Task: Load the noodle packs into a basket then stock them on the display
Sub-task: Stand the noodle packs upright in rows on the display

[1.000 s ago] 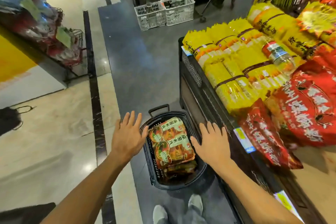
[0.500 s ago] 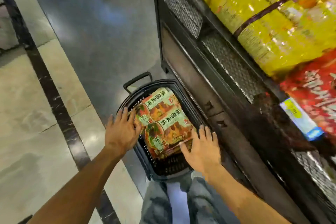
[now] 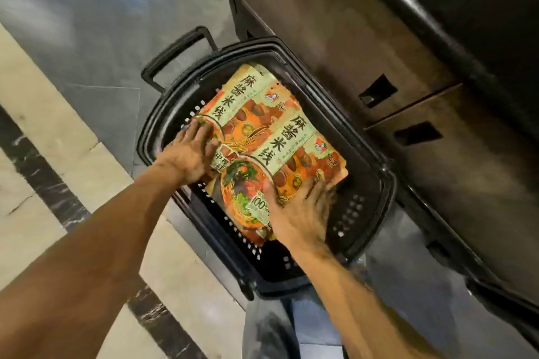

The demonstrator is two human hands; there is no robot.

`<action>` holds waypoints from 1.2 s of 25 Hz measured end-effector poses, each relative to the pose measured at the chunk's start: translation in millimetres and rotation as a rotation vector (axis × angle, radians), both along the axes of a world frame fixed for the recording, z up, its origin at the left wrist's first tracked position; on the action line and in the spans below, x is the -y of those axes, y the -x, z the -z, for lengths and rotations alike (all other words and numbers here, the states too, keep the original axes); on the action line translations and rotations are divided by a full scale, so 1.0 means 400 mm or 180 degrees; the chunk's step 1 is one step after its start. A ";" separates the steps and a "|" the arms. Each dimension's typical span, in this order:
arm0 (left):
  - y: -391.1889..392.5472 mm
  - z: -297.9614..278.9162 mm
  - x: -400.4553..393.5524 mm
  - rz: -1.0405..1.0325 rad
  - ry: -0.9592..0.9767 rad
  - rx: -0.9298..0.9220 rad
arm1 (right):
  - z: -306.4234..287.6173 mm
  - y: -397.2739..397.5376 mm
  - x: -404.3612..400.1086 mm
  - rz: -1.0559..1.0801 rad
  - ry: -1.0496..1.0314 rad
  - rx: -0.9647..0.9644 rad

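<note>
A black plastic basket stands on the floor beside the display's dark base. Inside it lies a stack of orange and green noodle packs with pictures of noodle bowls. My left hand lies on the left edge of the top packs, fingers spread over the wrapper. My right hand rests on the near end of the stack, fingers spread toward its right corner. Whether the fingertips curl under the packs is hidden.
The display's dark metal base, with two slots, rises right next to the basket on the right. The basket's handle sticks out at the far left. Grey and cream floor tiles stretch to the left. My legs show below the basket.
I have bent down toward the basket, so the shelf goods have left the view. Both hands went from hovering at the basket's rim down onto the noodle packs.
</note>
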State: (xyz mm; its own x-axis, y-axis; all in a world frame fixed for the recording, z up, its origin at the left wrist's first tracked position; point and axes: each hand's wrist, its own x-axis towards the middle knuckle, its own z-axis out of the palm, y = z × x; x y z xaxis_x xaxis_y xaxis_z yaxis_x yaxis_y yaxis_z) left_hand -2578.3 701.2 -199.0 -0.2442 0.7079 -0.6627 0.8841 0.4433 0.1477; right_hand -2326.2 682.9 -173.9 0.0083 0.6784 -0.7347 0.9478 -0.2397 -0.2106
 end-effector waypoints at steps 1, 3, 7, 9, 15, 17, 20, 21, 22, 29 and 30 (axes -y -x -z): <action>0.012 0.028 -0.007 -0.0140 -0.0086 0.0093 | 0.027 0.015 0.006 0.0265 -0.0026 -0.0128; 0.024 0.035 -0.028 -0.0681 -0.0082 0.0565 | 0.050 0.029 0.008 0.0762 -0.0167 -0.0370; 0.054 0.033 -0.059 -0.1497 -0.0124 0.0796 | 0.087 0.019 0.009 0.2353 0.0190 -0.0879; 0.056 0.014 -0.082 -0.1412 -0.0105 0.0495 | 0.103 0.010 0.005 0.2971 0.0413 -0.1394; 0.050 -0.077 -0.082 -0.1763 0.0363 0.1290 | 0.084 -0.096 0.002 0.3695 0.0179 -0.2143; 0.049 -0.095 -0.064 -0.1846 0.0305 0.1570 | 0.059 -0.137 0.015 0.3691 0.0002 -0.2187; 0.037 -0.129 -0.034 -0.1872 0.0229 0.1915 | 0.002 -0.176 0.028 0.3440 -0.0032 -0.2330; 0.029 -0.150 -0.022 -0.1935 0.0162 0.2025 | -0.014 -0.181 0.025 0.3329 0.0037 -0.2381; 0.023 -0.169 -0.008 -0.2020 0.0073 0.2141 | -0.032 -0.184 0.018 0.3138 0.0110 -0.2453; -0.011 -0.378 0.070 -0.2760 -0.0831 0.2474 | -0.225 -0.148 -0.103 0.2313 0.0054 -0.2850; -0.020 -0.446 0.083 -0.2887 -0.0997 0.2448 | -0.300 -0.142 -0.124 0.2194 -0.0011 -0.2978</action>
